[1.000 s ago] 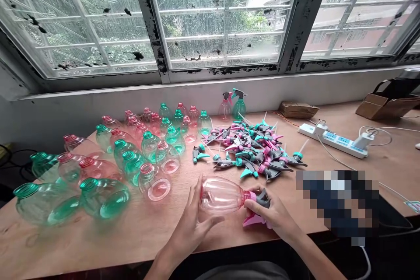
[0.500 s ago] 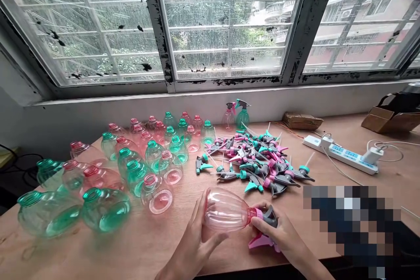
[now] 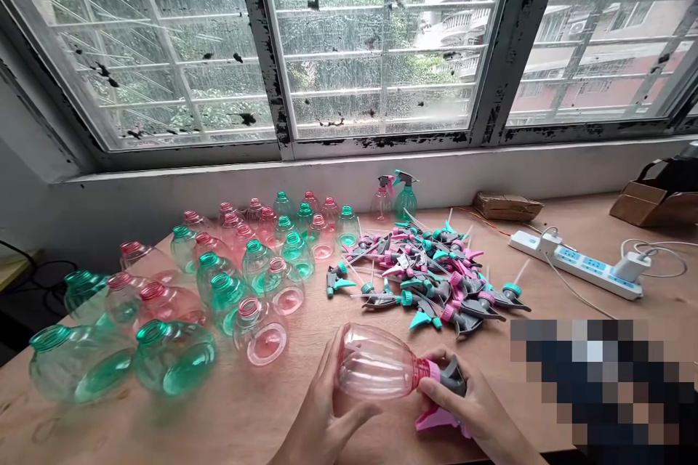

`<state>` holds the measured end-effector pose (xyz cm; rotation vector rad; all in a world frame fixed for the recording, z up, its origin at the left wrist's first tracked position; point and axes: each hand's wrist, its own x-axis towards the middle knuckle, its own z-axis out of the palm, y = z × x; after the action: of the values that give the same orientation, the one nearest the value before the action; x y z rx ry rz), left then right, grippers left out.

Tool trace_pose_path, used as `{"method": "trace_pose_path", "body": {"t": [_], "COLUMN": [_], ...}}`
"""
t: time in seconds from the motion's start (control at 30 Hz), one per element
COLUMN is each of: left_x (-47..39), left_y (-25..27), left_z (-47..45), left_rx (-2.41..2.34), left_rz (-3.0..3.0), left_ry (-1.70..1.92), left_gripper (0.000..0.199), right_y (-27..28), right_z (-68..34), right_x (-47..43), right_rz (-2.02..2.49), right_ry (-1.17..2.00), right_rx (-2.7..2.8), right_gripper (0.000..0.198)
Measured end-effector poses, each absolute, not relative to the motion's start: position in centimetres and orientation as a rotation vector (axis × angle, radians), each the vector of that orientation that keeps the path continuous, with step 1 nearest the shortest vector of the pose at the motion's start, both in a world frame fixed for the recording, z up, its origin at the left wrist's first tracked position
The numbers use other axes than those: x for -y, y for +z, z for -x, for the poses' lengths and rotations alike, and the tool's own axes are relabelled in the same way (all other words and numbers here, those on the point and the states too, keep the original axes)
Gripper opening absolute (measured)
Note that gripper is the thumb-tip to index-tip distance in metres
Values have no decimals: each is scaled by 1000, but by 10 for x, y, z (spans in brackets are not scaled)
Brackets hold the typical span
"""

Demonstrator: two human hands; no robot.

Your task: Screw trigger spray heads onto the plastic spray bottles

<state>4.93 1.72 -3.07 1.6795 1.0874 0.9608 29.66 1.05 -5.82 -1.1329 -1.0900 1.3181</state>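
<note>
A clear pink bottle [image 3: 376, 363] lies sideways above the table's front part, its neck to the right. My left hand [image 3: 332, 403] cups its base, the fingers behind and the thumb held off below. My right hand [image 3: 461, 396] is closed round a grey and pink trigger spray head [image 3: 439, 418] at the neck. The pink collar meets the bottle's mouth; how far it is screwed on I cannot tell. Just beyond lies a heap of loose spray heads [image 3: 430, 269] in grey, pink and green, with thin tubes sticking out.
Several open pink and green bottles, such as a green bottle [image 3: 174, 360], stand at the left. Two bottles with heads, one a green spray bottle [image 3: 405, 197], stand by the wall. A power strip [image 3: 578, 265], a flat brown package [image 3: 507, 206] and an open carton [image 3: 654, 203] are right.
The whole view has shifted slightly, so things sit a little lower. Both hands keep almost the same hold on the bottle and spray head.
</note>
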Motion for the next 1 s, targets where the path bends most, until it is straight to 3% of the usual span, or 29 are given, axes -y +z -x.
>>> {"method": "trace_pose_path", "body": {"t": [0.2, 0.37, 0.77, 0.93, 1.0], "left_x": [-20, -15, -20, -22, -22], "left_y": [-47, -41, -44, -53, -49], "left_z": [-45, -48, -51, -48, -47], "left_rx": [-1143, -1114, -1154, -1140, -1123], "left_rz": [-1724, -1670, -1707, -1715, -1696], "left_ry": [981, 1007, 1018, 1057, 1044], "left_gripper": [79, 104, 83, 106, 105], "right_y": [-57, -55, -55, -52, -52], "right_z": [-296, -293, -298, -298, -299], "right_x": [-10, -10, -10, -9, -9], "right_rz": [1120, 1119, 1097, 1095, 1092], "right_ry": [1317, 1283, 1352, 1318, 1320], "right_rx": [1106, 1122, 1144, 1173, 1186], "right_gripper": [38, 38, 33, 28, 28]}}
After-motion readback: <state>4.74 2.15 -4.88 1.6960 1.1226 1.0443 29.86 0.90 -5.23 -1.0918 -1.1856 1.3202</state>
